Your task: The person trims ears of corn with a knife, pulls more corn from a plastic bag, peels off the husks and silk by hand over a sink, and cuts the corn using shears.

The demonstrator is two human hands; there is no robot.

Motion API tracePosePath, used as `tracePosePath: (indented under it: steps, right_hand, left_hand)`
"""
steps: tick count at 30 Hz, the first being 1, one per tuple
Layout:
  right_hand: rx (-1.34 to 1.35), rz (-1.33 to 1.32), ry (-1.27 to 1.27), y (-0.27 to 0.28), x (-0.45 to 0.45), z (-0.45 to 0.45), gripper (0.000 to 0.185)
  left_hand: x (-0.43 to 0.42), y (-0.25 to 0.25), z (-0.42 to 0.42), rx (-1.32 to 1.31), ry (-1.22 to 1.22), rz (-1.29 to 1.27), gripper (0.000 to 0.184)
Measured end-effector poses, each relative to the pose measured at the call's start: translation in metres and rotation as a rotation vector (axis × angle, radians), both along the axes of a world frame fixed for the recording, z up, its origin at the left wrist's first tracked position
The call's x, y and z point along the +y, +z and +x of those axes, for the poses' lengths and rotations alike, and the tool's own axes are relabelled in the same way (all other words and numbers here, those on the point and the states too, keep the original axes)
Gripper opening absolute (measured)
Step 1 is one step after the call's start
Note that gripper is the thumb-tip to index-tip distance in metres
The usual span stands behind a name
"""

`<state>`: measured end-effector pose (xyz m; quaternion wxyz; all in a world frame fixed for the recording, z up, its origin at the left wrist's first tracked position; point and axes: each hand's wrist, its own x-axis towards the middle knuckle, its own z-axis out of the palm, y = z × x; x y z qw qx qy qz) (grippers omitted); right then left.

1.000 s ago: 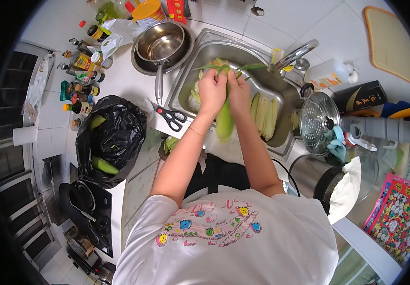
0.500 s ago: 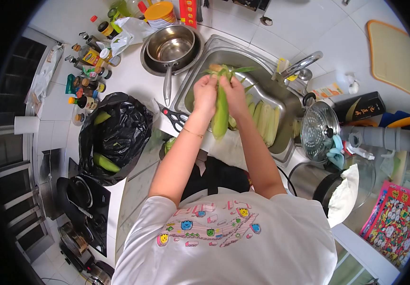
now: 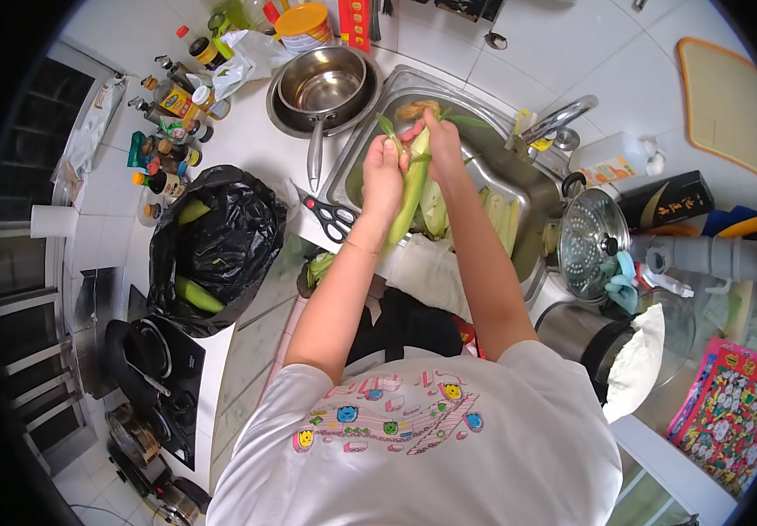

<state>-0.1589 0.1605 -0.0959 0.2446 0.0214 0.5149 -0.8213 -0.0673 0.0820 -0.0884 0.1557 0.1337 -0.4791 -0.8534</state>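
My left hand is closed with the thumb up, pinching a green husk leaf at the side of an ear of corn. Closed round the upper end of the same ear is my right hand, with brown silk showing just beyond it. The ear slants over the near side of the steel sink, still wrapped in green husk for most of its length. Below it in the basin lie several pale green ears, partly hidden by my right forearm.
Scissors with black and red handles lie left of the sink, beside a black plastic bag holding green husks. A steel pan sits in a bowl behind. A faucet and a glass lid are at the right.
My hands have moved apart at the top of the ear, the left drawing a husk leaf sideways. The ear now tilts more to the lower left, and the view has shifted slightly.
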Motion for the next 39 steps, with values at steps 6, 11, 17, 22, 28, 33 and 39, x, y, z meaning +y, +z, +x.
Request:
tracePosePath:
  steps: [6,11,17,22,28,33,39]
  right_hand:
    - [-0.17,-0.076,-0.041,-0.015,0.015,-0.042,0.038]
    - [-0.26,-0.039,-0.084,-0.04,0.014,-0.069,0.036]
    - [-0.279,-0.016,-0.121,-0.031,0.023,-0.102,0.036]
    - [-0.274,-0.03,-0.09,-0.036,0.016,-0.112,0.036]
    - [-0.101,0.036,0.036,0.015,0.013,-0.093,0.041]
    - [0.1,-0.17,0.275,0.053,0.006,-0.056,0.045]
    - [0.385,0.047,0.053,0.067,0.006,-0.039,0.044]
  left_hand:
    - [-0.002,0.004,0.036,-0.277,-0.005,-0.392,0.023]
    - [0.003,0.016,0.066,-0.337,0.041,-0.541,0.023]
    - [-0.004,0.036,0.116,-0.327,0.03,-0.536,0.024]
    - [-0.015,0.05,0.148,-0.289,0.038,-0.456,0.026]
    - [-0.045,0.045,0.114,-0.372,-0.014,-0.65,0.035]
    - [-0.034,0.024,-0.011,-0.283,-0.212,-0.791,0.07]
    - [-0.009,0.022,-0.031,-0.103,-0.086,-0.722,0.058]
